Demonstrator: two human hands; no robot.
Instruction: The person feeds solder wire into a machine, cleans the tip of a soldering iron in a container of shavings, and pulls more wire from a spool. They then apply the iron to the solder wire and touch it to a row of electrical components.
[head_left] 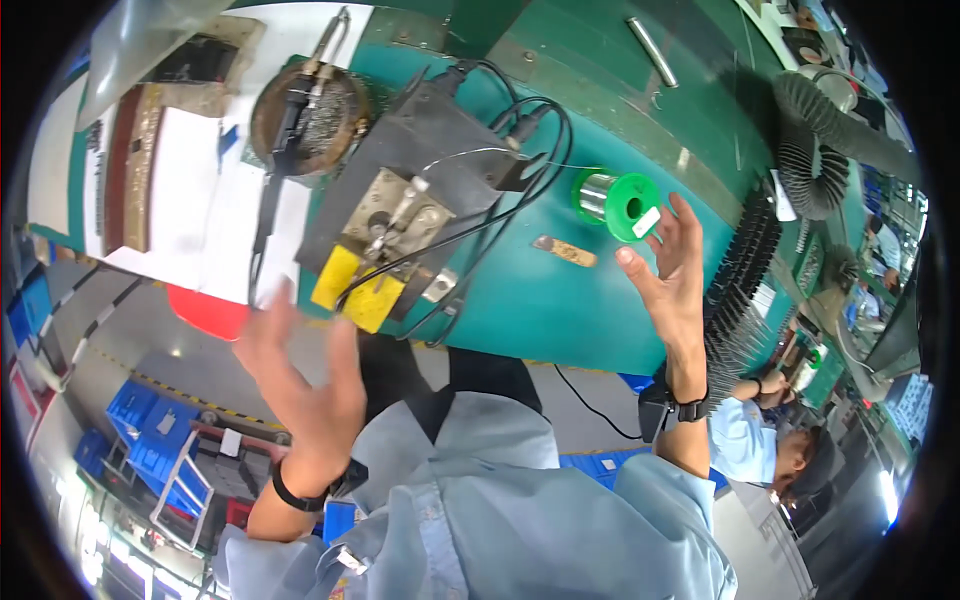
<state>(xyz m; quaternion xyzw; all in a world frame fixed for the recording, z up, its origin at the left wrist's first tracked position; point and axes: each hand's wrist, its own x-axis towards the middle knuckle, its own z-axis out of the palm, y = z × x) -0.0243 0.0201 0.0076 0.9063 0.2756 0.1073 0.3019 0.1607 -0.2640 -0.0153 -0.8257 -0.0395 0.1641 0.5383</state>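
My right hand point(672, 285) is beside a green spool of solder wire point(607, 203), its thumb and fingers spread, with nothing held; whether a fingertip brushes the spool's rim I cannot tell. Smeared by motion, my left hand point(308, 385) hangs in front of the bench edge with fingers apart and nothing in them. Nearest to it is a dark metal soldering fixture point(395, 215) with a yellow pad point(358, 288) at its front. Solder wire runs from the spool to the fixture. A soldering iron point(290, 125) lies across a round tin of metal shavings point(325, 120).
Black cables point(480, 270) loop over the fixture onto the green mat point(520, 310). On the mat lies a small worn tan strip point(566, 250). A metal rod point(652, 52) is farther back. Ribbed ducting point(815, 150) and a co-worker point(765, 450) are at the right; a red bin point(208, 312) sits below the bench's left edge.
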